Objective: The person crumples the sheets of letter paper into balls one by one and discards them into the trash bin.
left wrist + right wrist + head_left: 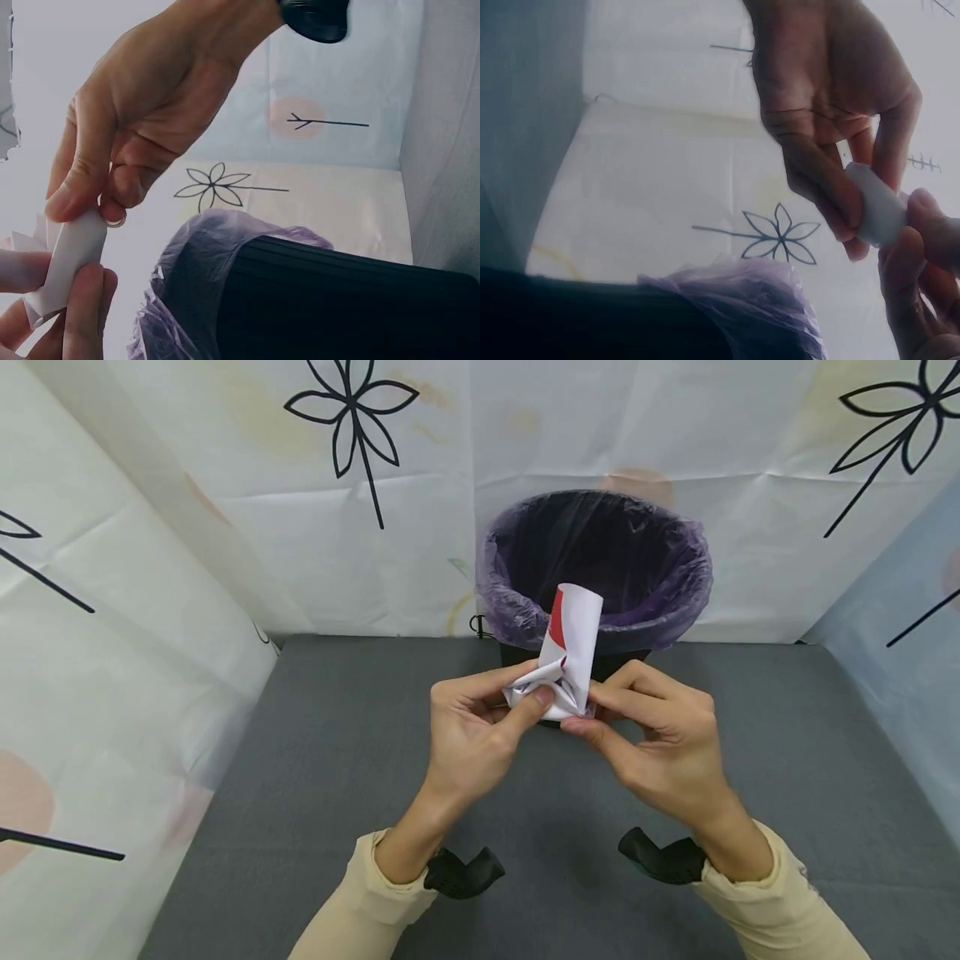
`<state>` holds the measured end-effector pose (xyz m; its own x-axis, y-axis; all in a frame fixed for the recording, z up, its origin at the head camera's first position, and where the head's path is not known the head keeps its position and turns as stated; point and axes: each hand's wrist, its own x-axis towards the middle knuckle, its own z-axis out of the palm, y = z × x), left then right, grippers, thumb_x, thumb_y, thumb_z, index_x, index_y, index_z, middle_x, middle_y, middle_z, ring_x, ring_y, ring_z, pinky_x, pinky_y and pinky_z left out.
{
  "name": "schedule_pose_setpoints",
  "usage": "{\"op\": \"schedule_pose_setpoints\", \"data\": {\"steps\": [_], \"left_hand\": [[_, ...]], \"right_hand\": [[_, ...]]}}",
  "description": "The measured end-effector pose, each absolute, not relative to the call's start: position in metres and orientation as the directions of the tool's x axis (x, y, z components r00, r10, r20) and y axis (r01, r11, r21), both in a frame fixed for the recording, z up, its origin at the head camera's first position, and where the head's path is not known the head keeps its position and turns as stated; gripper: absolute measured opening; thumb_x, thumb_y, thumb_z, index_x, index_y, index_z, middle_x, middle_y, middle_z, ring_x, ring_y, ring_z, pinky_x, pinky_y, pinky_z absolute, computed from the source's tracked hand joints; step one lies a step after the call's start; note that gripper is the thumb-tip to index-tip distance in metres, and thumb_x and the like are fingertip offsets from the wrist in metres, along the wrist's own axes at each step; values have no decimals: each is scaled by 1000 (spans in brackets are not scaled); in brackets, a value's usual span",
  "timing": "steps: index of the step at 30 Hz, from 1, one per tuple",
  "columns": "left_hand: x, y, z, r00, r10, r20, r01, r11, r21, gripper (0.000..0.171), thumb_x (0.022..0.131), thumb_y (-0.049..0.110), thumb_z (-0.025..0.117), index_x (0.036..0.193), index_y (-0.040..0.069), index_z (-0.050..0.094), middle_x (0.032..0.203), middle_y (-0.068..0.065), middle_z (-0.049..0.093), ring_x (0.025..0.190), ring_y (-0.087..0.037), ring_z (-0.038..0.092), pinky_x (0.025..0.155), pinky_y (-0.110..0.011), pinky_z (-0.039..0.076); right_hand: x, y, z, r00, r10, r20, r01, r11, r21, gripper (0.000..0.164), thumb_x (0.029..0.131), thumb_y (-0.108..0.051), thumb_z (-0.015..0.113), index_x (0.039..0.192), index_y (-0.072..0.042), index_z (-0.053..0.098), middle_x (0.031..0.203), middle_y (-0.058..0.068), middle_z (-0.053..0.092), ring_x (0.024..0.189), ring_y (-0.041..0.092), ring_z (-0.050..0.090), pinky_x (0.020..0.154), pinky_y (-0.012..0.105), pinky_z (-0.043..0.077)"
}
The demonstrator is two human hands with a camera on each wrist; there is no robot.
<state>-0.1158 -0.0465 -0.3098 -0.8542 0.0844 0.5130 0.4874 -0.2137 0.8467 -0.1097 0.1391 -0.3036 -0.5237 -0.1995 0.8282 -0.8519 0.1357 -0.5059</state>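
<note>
A rolled, partly crumpled white paper (581,627) with a red patch stands between both hands in the head view, in front of the bin's rim. My left hand (476,735) pinches its folded lower left part, the thumb lying across the creases. On the other side my right hand (660,735) pinches the lower right corner between thumb and fingers. Both wrist views show the paper (79,244) gripped from two sides; there its underside looks plain white. Part of the paper lies hidden behind the fingers.
Just beyond the hands stands a black bin (337,300) lined with a purple plastic bag (517,610). It stands on a dark grey table (337,735). White sheets with black flower drawings (352,402) hang behind and at the sides. A black band sits on each wrist.
</note>
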Motion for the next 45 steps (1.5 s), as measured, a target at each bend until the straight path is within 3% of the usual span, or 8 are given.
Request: {"op": "schedule_pose_setpoints", "data": {"steps": [6, 11, 16, 21, 26, 33, 40, 45], "left_hand": [[-116, -53, -306, -850, 204, 485, 454, -181, 872, 31, 89, -11, 70, 119, -13, 68, 114, -23, 71, 85, -15, 69, 65, -23, 57], [-118, -61, -301, -777, 365, 513, 495, -150, 856, 48, 86, -12, 74, 132, -10, 61, 125, -17, 67, 101, -19, 65, 85, -33, 58], [-120, -65, -300, -715, 432, 549, 541, -155, 827, 65, 80, -14, 78, 140, -10, 53, 127, -18, 61, 113, -24, 60, 98, -41, 53], [-121, -65, -302, -689, 433, 581, 570, -173, 803, 69, 79, -18, 77, 142, -12, 50, 118, -20, 60, 108, -26, 60, 91, -37, 56], [-123, -64, -305, -682, 397, 614, 586, -205, 784, 61, 79, -21, 75, 136, -15, 54, 107, -19, 61, 96, -28, 59, 81, -34, 58], [-124, -62, -306, -664, 379, 645, 610, -226, 760, 53, 78, -22, 74, 129, -16, 59, 96, -15, 60, 88, -26, 56, 77, -32, 57], [-126, -61, -310, -643, 344, 684, 647, -235, 726, 41, 79, -24, 71, 119, -17, 65, 92, -16, 62, 81, -25, 58, 70, -32, 57], [-126, -60, -311, -668, 315, 674, 632, -236, 738, 33, 84, -15, 73, 116, -16, 67, 93, -18, 64, 80, -24, 59, 69, -31, 58]], "right_hand": [[-112, 138, -303, -432, -195, 881, -895, 211, -392, 37, 93, -29, 77, 88, 8, 76, 71, 9, 60, 61, 7, 56, 58, 16, 46], [-112, 142, -302, -487, -165, 858, -874, 84, -479, 35, 91, -21, 80, 91, 13, 75, 73, 12, 61, 64, 7, 56, 66, 13, 52], [-110, 146, -299, -546, -166, 821, -827, -53, -560, 32, 88, -12, 82, 97, 17, 72, 77, 12, 64, 65, 9, 55, 61, 15, 52], [-108, 147, -297, -573, -205, 793, -797, -86, -598, 31, 88, -10, 81, 99, 18, 71, 78, 11, 64, 60, 9, 55, 53, 17, 50], [-105, 147, -295, -595, -211, 776, -782, -73, -619, 35, 88, -9, 81, 104, 20, 68, 78, 12, 64, 55, 9, 56, 48, 18, 49], [-104, 148, -292, -632, -233, 740, -757, -23, -653, 53, 90, -13, 79, 128, 18, 59, 78, 9, 65, 53, 9, 56, 47, 19, 49], [-105, 145, -294, -607, -219, 764, -769, -82, -634, 35, 91, -8, 78, 115, 16, 68, 74, 10, 59, 54, 10, 54, 47, 19, 49], [-105, 144, -295, -607, -225, 762, -779, -24, -627, 40, 91, -17, 78, 116, 13, 69, 82, 10, 61, 62, 10, 57, 55, 18, 51]]}}
